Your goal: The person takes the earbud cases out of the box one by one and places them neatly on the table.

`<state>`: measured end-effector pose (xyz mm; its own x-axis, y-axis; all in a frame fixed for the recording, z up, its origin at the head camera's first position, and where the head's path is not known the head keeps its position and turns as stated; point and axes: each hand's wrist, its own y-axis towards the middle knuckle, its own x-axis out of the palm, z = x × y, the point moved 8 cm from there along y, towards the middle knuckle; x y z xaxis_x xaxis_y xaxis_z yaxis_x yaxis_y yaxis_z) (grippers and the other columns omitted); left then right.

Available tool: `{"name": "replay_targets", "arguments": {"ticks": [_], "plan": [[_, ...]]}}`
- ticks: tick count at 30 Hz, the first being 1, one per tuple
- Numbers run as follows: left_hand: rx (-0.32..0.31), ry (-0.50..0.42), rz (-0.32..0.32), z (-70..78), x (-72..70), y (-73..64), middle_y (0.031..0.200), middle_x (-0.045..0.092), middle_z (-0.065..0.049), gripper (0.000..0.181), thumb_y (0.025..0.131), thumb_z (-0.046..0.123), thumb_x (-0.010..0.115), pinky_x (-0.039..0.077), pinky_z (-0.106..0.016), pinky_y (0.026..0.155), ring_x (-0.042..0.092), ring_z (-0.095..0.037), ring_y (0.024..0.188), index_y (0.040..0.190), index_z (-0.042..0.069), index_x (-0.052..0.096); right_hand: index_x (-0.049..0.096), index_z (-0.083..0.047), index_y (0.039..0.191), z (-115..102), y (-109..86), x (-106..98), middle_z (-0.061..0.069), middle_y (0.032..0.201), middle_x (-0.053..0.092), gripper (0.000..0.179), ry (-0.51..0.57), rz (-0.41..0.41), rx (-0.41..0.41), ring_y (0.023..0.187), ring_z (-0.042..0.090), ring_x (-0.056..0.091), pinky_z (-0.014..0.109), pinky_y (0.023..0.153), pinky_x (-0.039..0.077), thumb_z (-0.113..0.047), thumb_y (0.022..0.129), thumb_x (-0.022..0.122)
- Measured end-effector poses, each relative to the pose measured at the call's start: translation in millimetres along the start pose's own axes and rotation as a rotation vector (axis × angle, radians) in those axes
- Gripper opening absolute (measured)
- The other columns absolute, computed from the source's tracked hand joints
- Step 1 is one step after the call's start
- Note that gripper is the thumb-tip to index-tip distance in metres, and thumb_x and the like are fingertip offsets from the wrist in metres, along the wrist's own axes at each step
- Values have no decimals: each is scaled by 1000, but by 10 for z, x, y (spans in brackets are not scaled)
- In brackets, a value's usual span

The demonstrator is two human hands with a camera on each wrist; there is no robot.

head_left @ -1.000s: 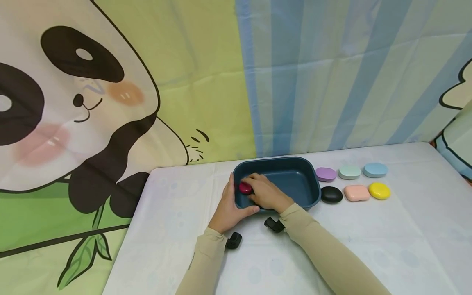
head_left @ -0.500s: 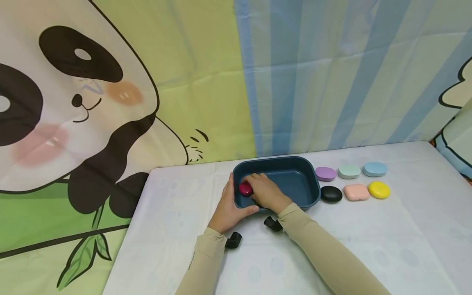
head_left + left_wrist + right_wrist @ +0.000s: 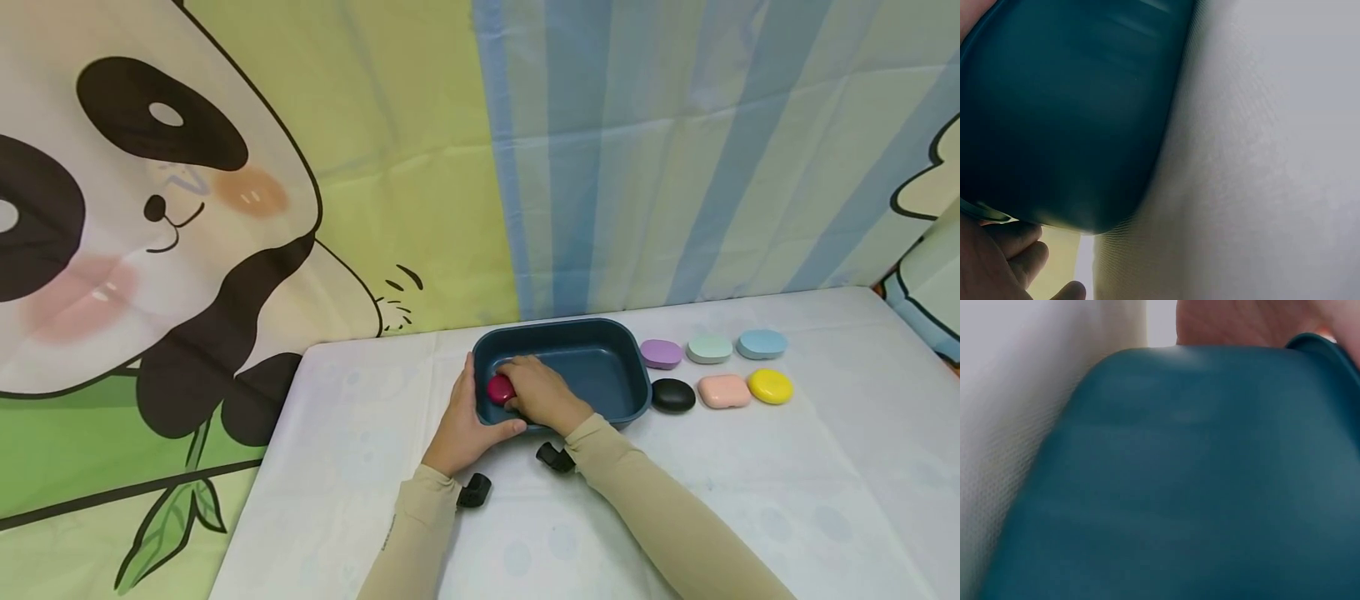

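In the head view a dark blue rectangular basin (image 3: 600, 327) stands on the white table. My left hand (image 3: 462, 429) holds its near left corner, fingers along the left side and thumb along the front rim. The left wrist view shows the outer wall of the basin (image 3: 1079, 112) with fingers (image 3: 1029, 262) around its end. My right hand (image 3: 543, 393) reaches over the front rim into the basin's left part and pinches a small round dark red piece (image 3: 500, 389) between thumb and fingers. The basin wall (image 3: 1179, 475) hides that grip in the right wrist view.
Right of the basin lie two rows of small rounded pieces: purple (image 3: 662, 354), mint (image 3: 709, 349) and light blue (image 3: 762, 344) behind, black (image 3: 672, 396), pink (image 3: 724, 391) and yellow (image 3: 770, 387) in front. A printed panda curtain (image 3: 420, 167) hangs behind the table.
The dark red piece has shifted slightly toward the front of the basin, and the right fingers have moved a little with it. My left hand keeps its place on the corner.
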<state>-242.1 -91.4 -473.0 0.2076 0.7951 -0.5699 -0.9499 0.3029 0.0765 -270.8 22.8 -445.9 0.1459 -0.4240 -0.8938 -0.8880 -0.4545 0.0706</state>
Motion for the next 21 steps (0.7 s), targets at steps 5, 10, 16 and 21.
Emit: {"name": "replay_targets", "arguments": {"ticks": [5, 10, 16, 21], "plan": [[-11, 2, 6, -17, 5, 3, 168, 8, -3, 129, 76, 52, 85, 24, -50, 120, 15, -22, 152, 163, 17, -4, 64, -1, 129, 5, -29, -62, 13, 114, 63, 52, 11, 22, 26, 101, 27, 58, 41, 84, 56, -18, 84, 83], [-30, 2, 8, -25, 5, -6, 168, 10, -4, 129, 76, 52, 85, 24, -53, 119, 16, -24, 152, 163, 14, -3, 60, 0, 133, -12, -116, -170, 16, 120, 61, 53, 36, 54, 58, 106, 29, 56, 43, 87, 55, -20, 88, 80], [-35, -5, 7, -19, 7, -3, 168, 10, -3, 128, 77, 49, 85, 24, -54, 119, 16, -24, 152, 163, 15, -3, 60, 2, 131, -55, -242, -310, 16, 121, 60, 51, 75, 118, 26, 108, 31, 55, 44, 89, 55, -18, 88, 80], [-25, -8, 14, -12, 6, 3, 168, 11, -3, 125, 78, 39, 87, 24, -54, 119, 17, -25, 151, 162, 12, -2, 59, 3, 132, -55, -332, -397, 17, 122, 59, 53, 82, 147, 0, 110, 31, 55, 43, 92, 54, -18, 88, 80]]}}
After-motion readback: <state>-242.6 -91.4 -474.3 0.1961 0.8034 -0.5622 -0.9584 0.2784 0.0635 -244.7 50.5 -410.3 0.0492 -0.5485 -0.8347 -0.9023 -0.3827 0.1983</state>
